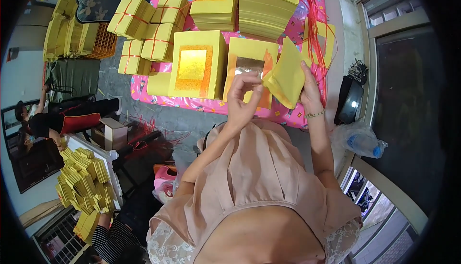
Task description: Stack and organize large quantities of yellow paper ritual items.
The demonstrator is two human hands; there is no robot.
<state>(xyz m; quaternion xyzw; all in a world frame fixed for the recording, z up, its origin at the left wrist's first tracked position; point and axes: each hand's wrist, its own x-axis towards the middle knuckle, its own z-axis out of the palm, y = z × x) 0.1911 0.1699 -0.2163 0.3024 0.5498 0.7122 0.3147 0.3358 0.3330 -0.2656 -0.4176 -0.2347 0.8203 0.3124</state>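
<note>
My right hand (311,90) grips a thin batch of yellow paper sheets (288,74) by its right edge, tilted up off the table. At the batch's left corner is my left hand (242,96), its thumb and fingers curled into a pinch; what lies between the fingertips is too small to tell. Beneath the hands rests a low stack of yellow paper (245,48) with a shiny metallic patch and orange marks. Left of it stands a taller yellow paper stack (192,86) with a gold square in an orange border.
A pink patterned cloth (168,101) covers the table. Tied yellow bundles (127,18) and tall paper stacks (266,9) stand behind. Red strings (314,38) hang at right, near a bagged bottle (363,145). Two other people work at left around piled yellow paper (84,177).
</note>
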